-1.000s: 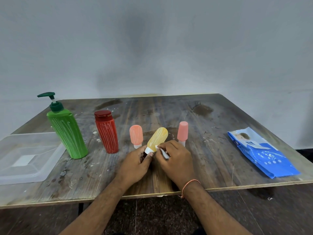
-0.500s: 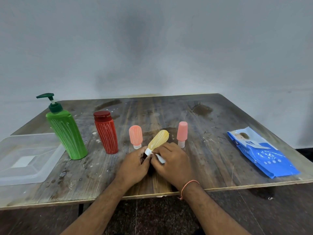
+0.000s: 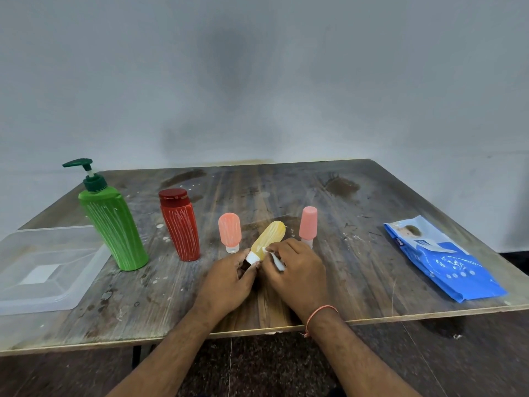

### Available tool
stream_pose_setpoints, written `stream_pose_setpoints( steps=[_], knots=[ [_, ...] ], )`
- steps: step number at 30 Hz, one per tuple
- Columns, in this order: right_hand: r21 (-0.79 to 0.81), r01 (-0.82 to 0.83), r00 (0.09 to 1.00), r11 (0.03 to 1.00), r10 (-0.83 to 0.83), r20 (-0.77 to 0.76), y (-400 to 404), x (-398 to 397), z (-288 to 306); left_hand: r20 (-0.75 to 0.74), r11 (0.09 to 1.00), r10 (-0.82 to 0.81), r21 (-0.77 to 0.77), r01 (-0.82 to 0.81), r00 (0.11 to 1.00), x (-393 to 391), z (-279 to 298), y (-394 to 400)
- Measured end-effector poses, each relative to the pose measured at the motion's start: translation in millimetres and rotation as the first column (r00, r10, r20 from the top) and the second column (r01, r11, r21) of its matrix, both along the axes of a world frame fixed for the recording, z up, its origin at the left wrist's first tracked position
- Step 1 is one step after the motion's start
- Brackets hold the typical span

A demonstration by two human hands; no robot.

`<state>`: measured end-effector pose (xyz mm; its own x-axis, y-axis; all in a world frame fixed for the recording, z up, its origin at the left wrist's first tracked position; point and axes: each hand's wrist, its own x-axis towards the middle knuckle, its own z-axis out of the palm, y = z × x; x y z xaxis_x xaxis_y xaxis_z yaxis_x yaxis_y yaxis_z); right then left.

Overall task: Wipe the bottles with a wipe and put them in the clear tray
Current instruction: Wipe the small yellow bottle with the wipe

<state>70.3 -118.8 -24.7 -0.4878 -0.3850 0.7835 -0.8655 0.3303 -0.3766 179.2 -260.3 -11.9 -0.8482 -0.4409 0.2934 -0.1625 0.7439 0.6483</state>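
Yellow bottle [image 3: 270,235] tilts above the worktop [image 3: 357,267], cap toward us. Our left hand [image 3: 229,282] pinches its white cap; our right hand [image 3: 300,270] presses a folded wipe [image 3: 275,259] against its lower side, fingers curled round the wipe. Green [image 3: 114,227], red [image 3: 180,224] and two pink bottles [image 3: 229,232] stand nearby; the clear tray [image 3: 43,282] sits far left.

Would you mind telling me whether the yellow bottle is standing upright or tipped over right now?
Tipped. The yellow bottle leans with its white cap low, gripped by the left hand, while the right hand holds a wipe against it.
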Motion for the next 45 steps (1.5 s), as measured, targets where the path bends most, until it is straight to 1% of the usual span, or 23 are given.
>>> stream_pose_setpoints(
  steps=[5,7,10,12,15,17,21,26,31,35,38,42,45],
  knots=[
    [0.057,-0.051,0.999,0.997,0.052,-0.012,-1.5,3.1,-1.0,0.001,1.0,-0.014,0.011,0.014,1.0,1.3,-1.1,-0.9],
    [0.054,-0.011,1.0,0.998,0.011,-0.003,-1.2,3.9,-0.6,-0.003,1.0,-0.005,-0.004,0.005,1.0,1.2,-1.5,-1.2],
    [0.008,0.037,0.999,0.999,-0.037,0.004,-0.3,2.3,1.8,-0.012,0.999,-0.001,-0.034,0.001,1.0,0.9,-1.1,-0.8],
    [0.011,0.009,1.0,1.0,-0.009,-0.004,-0.2,1.0,1.6,-0.014,0.999,0.002,-0.034,-0.002,1.0,0.6,-1.9,-1.3],
    [0.08,-0.069,0.997,0.994,0.071,-0.013,-1.6,1.8,-1.5,0.008,1.0,0.004,-0.016,-0.004,1.0,-0.3,-3.0,-1.9],
    [0.082,-0.051,0.999,0.995,0.052,-0.012,-2.4,3.1,-1.9,0.013,1.0,-0.001,-0.007,0.001,1.0,-1.2,-3.8,-2.6],
    [0.028,0.009,1.0,1.0,-0.008,-0.03,-1.7,0.4,-0.1,0.009,0.999,-0.002,-0.046,0.002,1.0,-1.7,-4.8,-3.2],
    [0.073,-0.056,0.997,0.996,0.06,-0.049,-2.1,0.6,-1.8,-0.004,0.999,-0.01,-0.05,0.009,1.0,-1.3,-4.8,-2.4],
    [0.028,0.029,0.998,0.999,-0.027,-0.062,-1.4,0.6,-0.3,0.004,0.992,0.006,-0.128,-0.006,1.0,-1.9,-5.1,-1.6],
    [0.062,-0.016,0.998,0.998,0.02,-0.056,-3.0,-1.1,-2.9,-0.006,0.982,0.03,-0.188,-0.03,1.0,-1.4,-7.4,-1.2],
    [0.063,0.012,0.999,0.998,-0.009,-0.049,-3.8,0.4,-3.8,-0.004,0.977,0.024,-0.213,-0.024,1.0,-1.3,-7.0,0.2],
    [0.043,0.038,0.999,0.998,-0.036,-0.031,-2.6,-1.3,-2.1,0.006,0.973,0.056,-0.226,-0.053,0.998,-1.7,-5.5,2.8],
    [0.104,-0.015,1.0,0.994,0.017,-0.014,-2.7,-0.8,-3.2,0.016,0.975,0.067,-0.214,-0.062,0.998,-1.4,-4.2,3.8]
  ],
)
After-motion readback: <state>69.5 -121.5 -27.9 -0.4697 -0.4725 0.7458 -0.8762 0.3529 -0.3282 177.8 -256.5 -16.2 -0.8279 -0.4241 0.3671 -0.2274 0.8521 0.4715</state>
